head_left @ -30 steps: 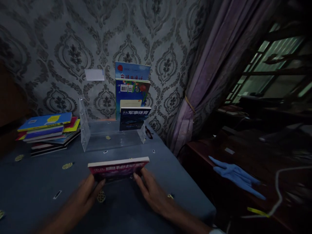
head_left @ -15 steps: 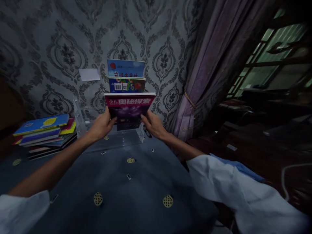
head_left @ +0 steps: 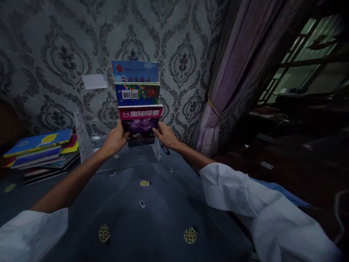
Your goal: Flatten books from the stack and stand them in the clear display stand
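Magenta-topped book (head_left: 140, 125): roughly upright, cover facing camera, at right end of clear rack (head_left: 82, 136), in front of barcode book (head_left: 147, 95). Top edge runs left-right. Can't tell if base is seated. Left hand (head_left: 115, 140) pinches left edge, right hand (head_left: 167, 136) right edge; neither nearer.

Grey damask wallpaper (head_left: 183, 67) rises behind the blue-covered desk (head_left: 163, 225); a tied-back mauve curtain (head_left: 215, 98) hangs at right; beyond it, a dark-framed window (head_left: 304, 80) shows faintly green; the light is dim.
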`<state>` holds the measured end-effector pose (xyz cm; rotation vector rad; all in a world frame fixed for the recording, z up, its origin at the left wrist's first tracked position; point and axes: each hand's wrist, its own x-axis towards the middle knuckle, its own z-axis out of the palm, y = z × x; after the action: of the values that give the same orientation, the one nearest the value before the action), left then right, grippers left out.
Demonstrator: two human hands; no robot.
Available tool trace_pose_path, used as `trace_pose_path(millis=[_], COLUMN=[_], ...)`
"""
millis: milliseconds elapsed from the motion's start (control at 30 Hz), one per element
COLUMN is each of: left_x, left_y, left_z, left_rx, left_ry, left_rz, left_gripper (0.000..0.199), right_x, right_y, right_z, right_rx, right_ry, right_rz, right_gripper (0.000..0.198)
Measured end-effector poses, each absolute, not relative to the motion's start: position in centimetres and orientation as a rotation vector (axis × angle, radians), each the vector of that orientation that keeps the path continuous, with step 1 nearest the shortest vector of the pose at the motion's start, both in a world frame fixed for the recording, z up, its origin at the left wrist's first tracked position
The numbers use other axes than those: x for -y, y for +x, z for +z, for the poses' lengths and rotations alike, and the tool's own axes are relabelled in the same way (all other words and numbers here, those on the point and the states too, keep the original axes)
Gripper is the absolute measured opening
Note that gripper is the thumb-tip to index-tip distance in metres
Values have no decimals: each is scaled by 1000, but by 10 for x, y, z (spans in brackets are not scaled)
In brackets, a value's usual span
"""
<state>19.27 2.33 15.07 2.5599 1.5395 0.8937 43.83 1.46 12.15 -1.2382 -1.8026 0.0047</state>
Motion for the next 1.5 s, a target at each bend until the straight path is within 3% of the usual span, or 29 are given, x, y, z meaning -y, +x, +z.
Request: trace_pose_path(millis=[233,433,767,1233,1500], left_x=[-30,-30,-29,-29,-31], left_y=[199,207,220,224,225], left_z=[134,133,140,144,147], left_rx=[-1640,-1706,-1858,-1960,-1956], left_ry=[2543,2524,2481,2426,2433], left_rz=[788,730,606,524,501], left_gripper=[34,35,26,28,31], right_x=[-23,-28,-31,-35,-35], right_y=[442,435,430,431,434], right_z=[101,95,93,95,105], right_rx=[1746,1627,1587,1610,1603], right_ry=[-1279,-1312,-1341,-1356,-1369], right_rz=[35,-14,-95,-128,-90], right_gripper=[10,38,20,14,31])
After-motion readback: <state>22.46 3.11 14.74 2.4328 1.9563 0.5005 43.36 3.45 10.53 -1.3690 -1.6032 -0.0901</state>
